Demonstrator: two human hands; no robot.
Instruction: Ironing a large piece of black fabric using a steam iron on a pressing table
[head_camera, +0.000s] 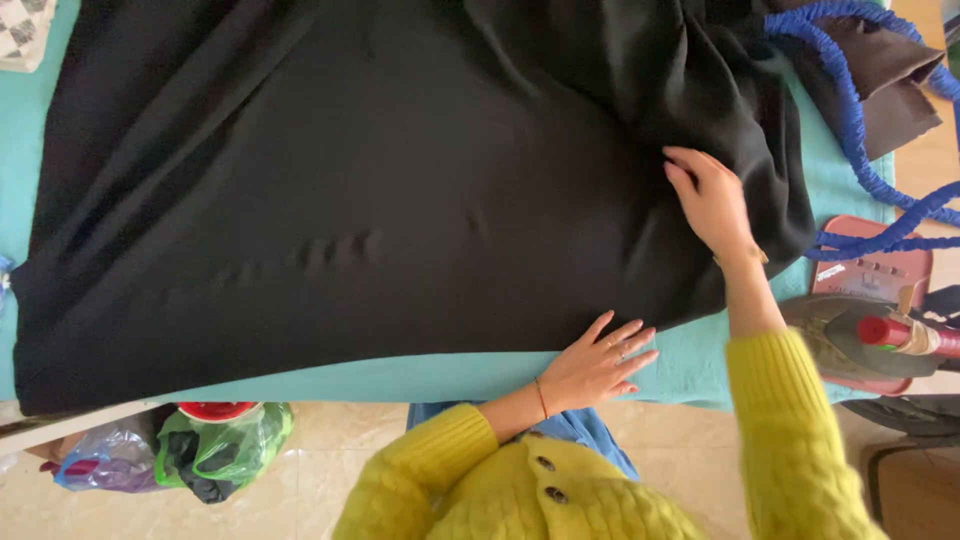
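Yellow knit sleeves (790, 430) sit closest to us, and from them we see both arms reach forward over the near edge of the bench (400, 378). Our left hand (597, 366) lies palm down with the fingers spread and slightly fanned, resting right at the near hem of the black cloth (380, 190), its fingertips touching the fabric and its heel over the turquoise cover. A thin band circles that wrist, and a ring shows on one finger. Our right hand (712, 203) reaches farther out, the forearm rising almost straight away from us; the hand is open and flat on the cloth, fingers together and pointing up-left, pressing where the fabric bunches into folds near its right edge. Neither hand pinches anything.

We see the black cloth spread wide over most of the bench, smooth across the middle with a faint row of dents, and gathered into heavy creases at the far right. Just beside our right forearm an iron (860, 340) rests on a pink tray (880, 270), and a blue ruffled cord (860, 150) loops over the corner above it, near a piece of brown cloth (890, 80). Below the bench edge on the left, a green plastic bag (225, 445) and a purple bag (105, 465) sit on the tiled floor.
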